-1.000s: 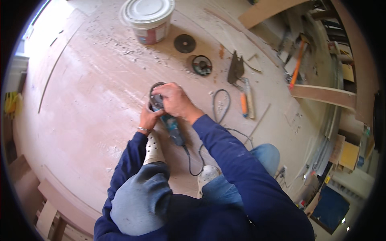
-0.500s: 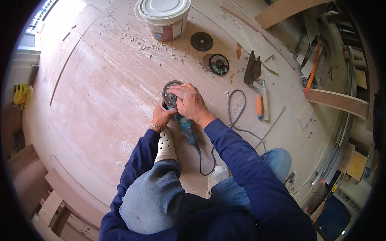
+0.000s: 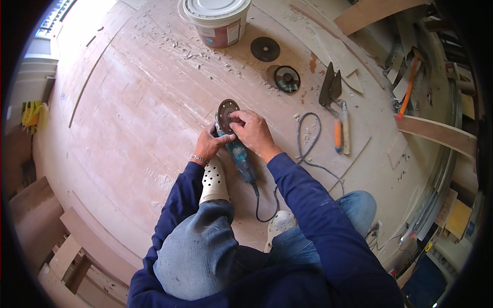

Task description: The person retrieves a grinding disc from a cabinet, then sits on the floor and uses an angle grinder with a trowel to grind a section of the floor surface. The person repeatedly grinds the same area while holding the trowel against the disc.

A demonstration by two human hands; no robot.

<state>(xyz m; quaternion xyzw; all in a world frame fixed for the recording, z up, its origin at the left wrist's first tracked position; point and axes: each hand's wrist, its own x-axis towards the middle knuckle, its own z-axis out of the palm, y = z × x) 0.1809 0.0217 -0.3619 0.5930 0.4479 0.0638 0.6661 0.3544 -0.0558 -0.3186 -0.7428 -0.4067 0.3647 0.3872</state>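
An angle grinder with a teal and dark body lies on the floor in front of my feet, its cord trailing back. At its head sits a dark round disc with small holes around it. My left hand is wrapped about the grinder's head, thumb reaching over just below the disc. The fingers of my right hand are pinched together at the disc's centre; whatever small part they grip there is hidden. Farther off lie a thin dark disc and another disc with a labelled centre.
A white lidded bucket stands at the far side among scattered chips. Two trowels, with orange and pale handles, lie to the right near the looped grey cord. Wood strips and offcuts line the right edge.
My right fingers have gone from lying across the disc's face to a pinch at its centre. The disc is tilted more on edge. The whole view has shifted slightly.
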